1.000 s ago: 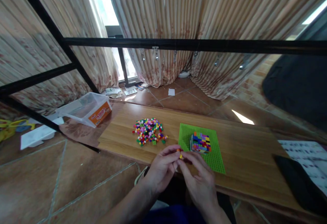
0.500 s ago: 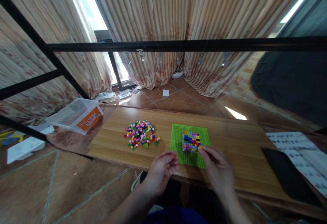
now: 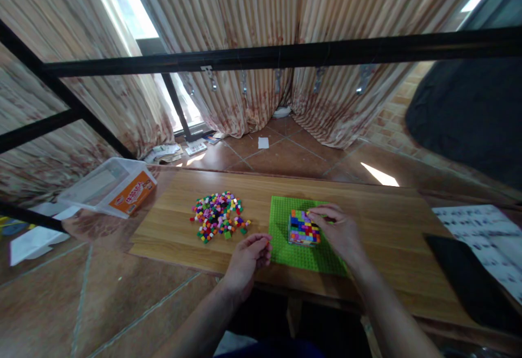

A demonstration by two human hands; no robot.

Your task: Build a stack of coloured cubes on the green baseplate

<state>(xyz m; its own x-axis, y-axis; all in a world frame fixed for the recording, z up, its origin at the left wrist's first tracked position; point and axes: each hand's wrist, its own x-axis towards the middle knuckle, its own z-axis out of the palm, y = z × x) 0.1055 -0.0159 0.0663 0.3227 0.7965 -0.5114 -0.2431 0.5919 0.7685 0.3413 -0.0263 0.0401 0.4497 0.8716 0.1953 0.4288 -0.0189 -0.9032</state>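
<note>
A small block built of many-coloured toy bricks (image 3: 302, 230) stands on a green studded baseplate (image 3: 281, 257). The fingertips of my right hand (image 3: 336, 227) are pinched at the far right corner of its top, with a small yellow brick between them; whether that brick touches the block I cannot tell. My left hand (image 3: 247, 263) is closed at the baseplate's left edge, palm turned partly up. A bit of orange-red, seemingly a small brick, shows at its fingertips. Left of the baseplate lies a loose pile of small coloured bricks (image 3: 220, 214).
The wooden table (image 3: 379, 238) carries the baseplate and the pile. At its left is a clear plastic box (image 3: 93, 197) with an orange label. A dark flat item (image 3: 465, 276) and printed sheets (image 3: 485, 238) lie at the right. A black metal bar (image 3: 253, 59) crosses beyond the table.
My right hand has moved from the block's near right corner to its far right corner. My left hand has shifted slightly left, still closed. The camera view has tilted a little.
</note>
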